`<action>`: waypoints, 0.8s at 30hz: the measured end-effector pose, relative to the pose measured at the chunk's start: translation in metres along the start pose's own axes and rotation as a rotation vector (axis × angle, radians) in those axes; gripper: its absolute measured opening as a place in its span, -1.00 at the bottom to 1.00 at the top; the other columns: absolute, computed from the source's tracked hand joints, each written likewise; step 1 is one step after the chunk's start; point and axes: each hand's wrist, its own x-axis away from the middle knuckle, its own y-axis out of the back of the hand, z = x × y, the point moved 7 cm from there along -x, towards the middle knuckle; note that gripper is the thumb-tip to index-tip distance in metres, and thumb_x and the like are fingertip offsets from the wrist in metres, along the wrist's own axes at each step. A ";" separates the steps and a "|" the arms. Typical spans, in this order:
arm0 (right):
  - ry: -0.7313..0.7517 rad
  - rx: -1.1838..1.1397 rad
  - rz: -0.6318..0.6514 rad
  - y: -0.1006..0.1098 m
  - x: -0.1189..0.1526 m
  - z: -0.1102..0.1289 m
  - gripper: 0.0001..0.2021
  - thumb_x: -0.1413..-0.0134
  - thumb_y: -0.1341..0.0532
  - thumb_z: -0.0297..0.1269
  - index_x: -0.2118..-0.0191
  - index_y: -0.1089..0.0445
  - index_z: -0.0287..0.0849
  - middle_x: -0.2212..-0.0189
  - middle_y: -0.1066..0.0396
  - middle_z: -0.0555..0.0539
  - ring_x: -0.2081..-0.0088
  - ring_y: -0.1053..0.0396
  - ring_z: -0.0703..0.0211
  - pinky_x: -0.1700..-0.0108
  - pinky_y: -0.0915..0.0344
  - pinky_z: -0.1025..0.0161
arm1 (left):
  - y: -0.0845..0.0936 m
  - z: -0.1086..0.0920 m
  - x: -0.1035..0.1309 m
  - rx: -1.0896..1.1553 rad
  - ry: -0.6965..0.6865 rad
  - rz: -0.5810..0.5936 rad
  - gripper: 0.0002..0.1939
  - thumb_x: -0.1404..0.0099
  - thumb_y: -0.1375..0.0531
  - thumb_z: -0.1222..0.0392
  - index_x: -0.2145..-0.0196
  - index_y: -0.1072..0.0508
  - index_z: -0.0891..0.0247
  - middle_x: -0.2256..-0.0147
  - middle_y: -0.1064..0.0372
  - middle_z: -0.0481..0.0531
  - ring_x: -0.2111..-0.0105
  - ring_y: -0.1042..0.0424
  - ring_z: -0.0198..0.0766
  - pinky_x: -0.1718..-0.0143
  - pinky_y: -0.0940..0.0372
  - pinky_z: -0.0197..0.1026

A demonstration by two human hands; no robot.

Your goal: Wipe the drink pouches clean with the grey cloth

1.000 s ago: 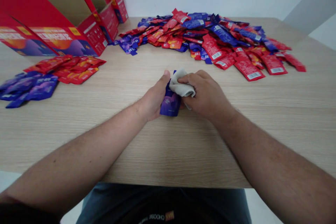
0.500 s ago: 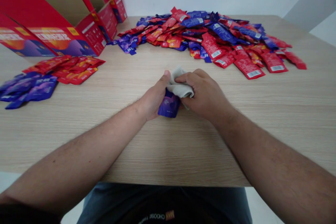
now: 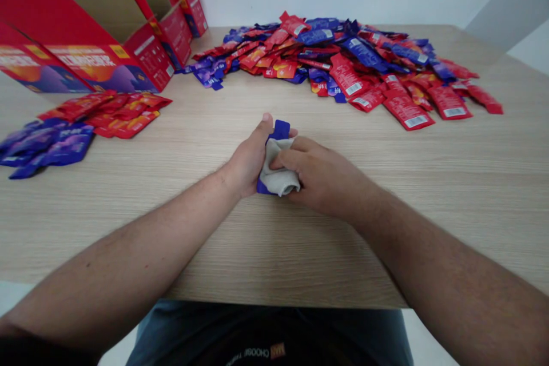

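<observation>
Far left on the pale wood-grain table [image 3: 278, 257], a cluster of flat blue-purple pouches [image 3: 51, 143] of foil-like film lies against a cluster of flat red-and-orange pouches [image 3: 124, 114]; red printed cardboard boxes [image 3: 96, 66] stand just behind. Centre: the left hand [image 3: 251, 160] is closed around one blue-purple foil-like pouch with a narrow top tab [image 3: 281, 128], thumb along its left edge. A folded pale-grey fabric cloth [image 3: 275, 177] covers most of its face — only the tab end and lower-left corner show. The right hand [image 3: 319, 174] grips the cloth, fingers bunched, against the pouch. Beyond, mostly rightward, lies a heap of mixed red and blue pouches [image 3: 338, 63]. Assessment: sound wiping calls for firm backing from the left palm and light, even strokes out to edges and tab — heavy pressure could crease the film.
</observation>
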 end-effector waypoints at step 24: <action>-0.095 0.039 -0.342 0.028 -0.001 -0.043 -0.63 -0.04 -0.33 -0.41 -0.02 -0.56 -0.13 0.14 -0.59 -0.16 0.06 -0.45 -0.13 0.01 -0.35 0.03 | 0.002 0.007 -0.001 -0.088 0.087 0.061 -0.29 -0.51 -0.01 -0.43 0.06 -0.61 0.28 0.44 -0.58 0.12 0.55 -0.58 -0.17 0.48 -0.50 -0.20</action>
